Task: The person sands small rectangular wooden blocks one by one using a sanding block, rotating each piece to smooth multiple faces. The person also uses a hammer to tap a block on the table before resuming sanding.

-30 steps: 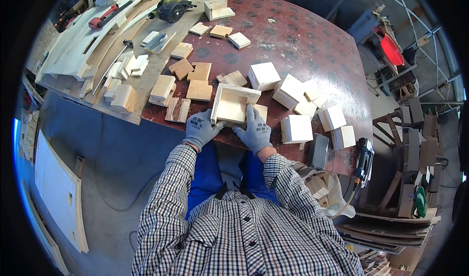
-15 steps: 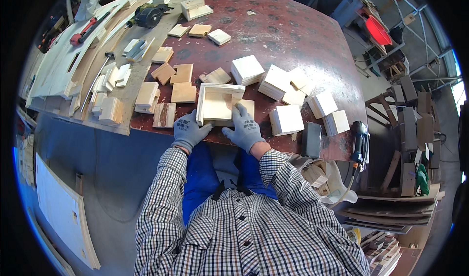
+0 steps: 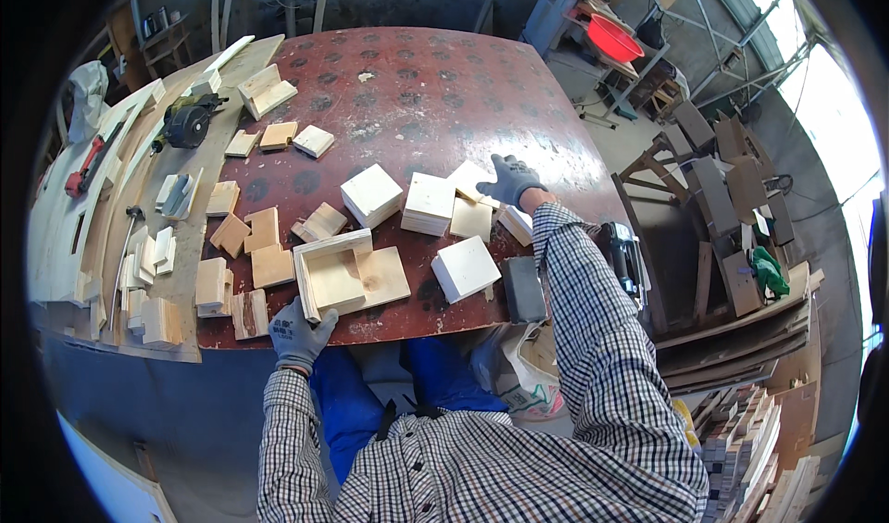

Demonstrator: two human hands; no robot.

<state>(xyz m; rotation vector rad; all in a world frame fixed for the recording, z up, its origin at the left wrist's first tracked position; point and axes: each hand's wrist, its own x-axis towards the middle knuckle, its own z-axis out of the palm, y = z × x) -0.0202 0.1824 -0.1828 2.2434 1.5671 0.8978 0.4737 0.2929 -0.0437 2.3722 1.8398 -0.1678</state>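
Observation:
A small open wooden box (image 3: 335,280) stands near the front edge of the red table (image 3: 435,88). My left hand (image 3: 298,334), in a grey glove, is closed on the near left corner of this box, with the thumb along its front edge. A flat wood piece (image 3: 384,275) lies against the box's right side. My right hand (image 3: 512,180), also gloved, reaches out to the right over the table with its fingers apart and nothing in them. Beneath and beside it are pale wooden blocks (image 3: 428,203), one partly hidden by the wrist and sleeve.
Several small wood pieces (image 3: 271,267) lie to the left of the box. A dark grey block (image 3: 524,290) and a nail gun (image 3: 622,262) lie along the right edge. At the left, a board holds a circular saw (image 3: 190,123), a red-handled tool (image 3: 85,173) and a hammer (image 3: 135,213).
My right hand has let go of the box and moved away to the right, opening over the blocks. My left hand stays at the box corner. The view has swung to the right.

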